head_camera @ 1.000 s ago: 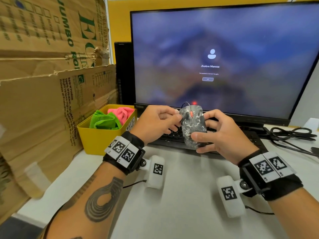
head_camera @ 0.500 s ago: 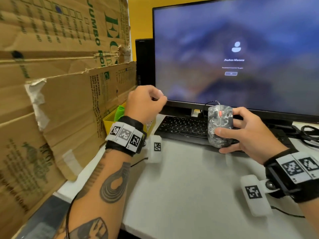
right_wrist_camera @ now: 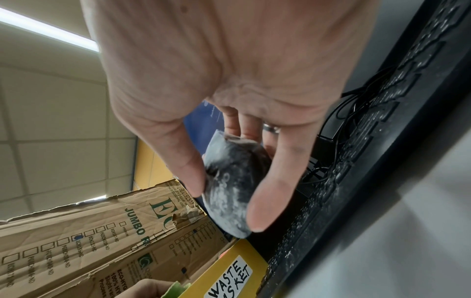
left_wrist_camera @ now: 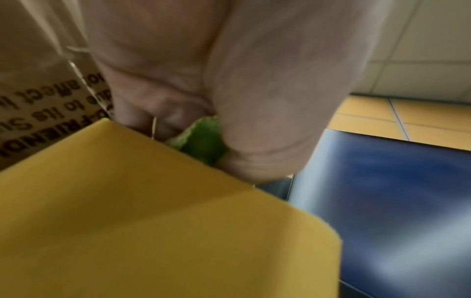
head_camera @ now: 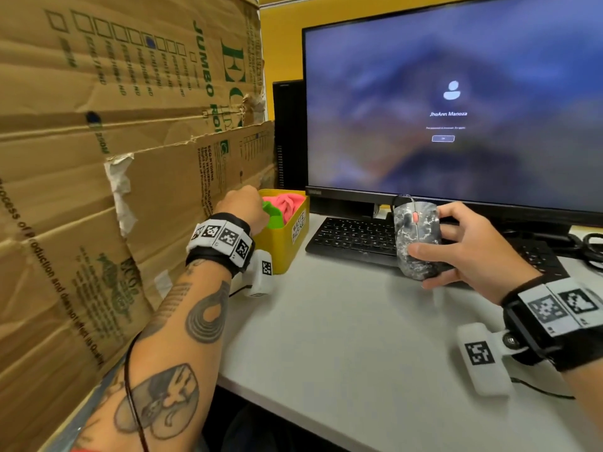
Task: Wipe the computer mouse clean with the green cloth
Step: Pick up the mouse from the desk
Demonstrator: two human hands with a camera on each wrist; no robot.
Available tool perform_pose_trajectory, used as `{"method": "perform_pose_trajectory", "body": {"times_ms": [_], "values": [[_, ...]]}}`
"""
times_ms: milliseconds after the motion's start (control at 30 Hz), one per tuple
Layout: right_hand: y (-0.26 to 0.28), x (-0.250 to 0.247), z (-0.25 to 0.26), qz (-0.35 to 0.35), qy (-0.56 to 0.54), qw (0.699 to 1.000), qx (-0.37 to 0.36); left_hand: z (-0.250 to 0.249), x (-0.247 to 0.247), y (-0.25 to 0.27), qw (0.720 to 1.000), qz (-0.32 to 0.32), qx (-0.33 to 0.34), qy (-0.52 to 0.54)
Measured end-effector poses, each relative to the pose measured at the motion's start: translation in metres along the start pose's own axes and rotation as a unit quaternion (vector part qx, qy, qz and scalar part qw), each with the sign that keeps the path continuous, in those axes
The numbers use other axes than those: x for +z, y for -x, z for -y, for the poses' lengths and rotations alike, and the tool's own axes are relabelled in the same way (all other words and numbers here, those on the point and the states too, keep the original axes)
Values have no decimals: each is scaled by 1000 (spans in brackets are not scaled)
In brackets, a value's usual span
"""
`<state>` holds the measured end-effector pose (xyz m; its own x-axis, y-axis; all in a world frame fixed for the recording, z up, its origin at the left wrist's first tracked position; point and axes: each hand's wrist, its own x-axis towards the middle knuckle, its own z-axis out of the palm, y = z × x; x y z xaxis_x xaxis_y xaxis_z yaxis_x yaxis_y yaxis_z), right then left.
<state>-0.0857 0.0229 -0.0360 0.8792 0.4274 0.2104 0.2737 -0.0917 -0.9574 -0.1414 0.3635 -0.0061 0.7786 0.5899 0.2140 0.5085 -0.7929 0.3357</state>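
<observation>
The computer mouse (head_camera: 416,236) is dark with white smears and an orange wheel. My right hand (head_camera: 463,246) grips it by its sides and holds it tilted up above the keyboard; the thumb (right_wrist_camera: 188,173) and a finger (right_wrist_camera: 270,201) clamp the mouse (right_wrist_camera: 229,191). The green cloth (head_camera: 272,215) lies in a yellow bin (head_camera: 284,246). My left hand (head_camera: 244,207) reaches into the bin, and its fingers pinch the green cloth (left_wrist_camera: 201,139) above the yellow bin wall (left_wrist_camera: 153,221).
A pink cloth (head_camera: 287,203) lies beside the green one in the bin, labelled "waste basket". Cardboard sheets (head_camera: 114,158) stand along the left. A monitor (head_camera: 456,102) and a black keyboard (head_camera: 355,236) fill the back of the grey desk (head_camera: 359,337); cables (head_camera: 587,243) lie at the far right.
My left hand let go of the mouse, swung left to the yellow bin and took hold of the green cloth. My right hand kept the mouse raised.
</observation>
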Motion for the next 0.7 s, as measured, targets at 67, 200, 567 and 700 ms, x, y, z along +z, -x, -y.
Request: {"method": "perform_pose_trajectory", "body": {"times_ms": [67,200,567,700], "values": [[2,-2,0,-1,1,1000,-2,-1,-2,2,999,-40,12,35],[2,-6,1,-7,-5,1000,-6,-13,-17,11,979,-150,59,127],[3,-36,13,-52,-87,994,-43,-101,-59,40,883,-254,228,322],[7,-48,22,-66,-134,986,-68,-133,-55,53,876,-234,260,333]]}}
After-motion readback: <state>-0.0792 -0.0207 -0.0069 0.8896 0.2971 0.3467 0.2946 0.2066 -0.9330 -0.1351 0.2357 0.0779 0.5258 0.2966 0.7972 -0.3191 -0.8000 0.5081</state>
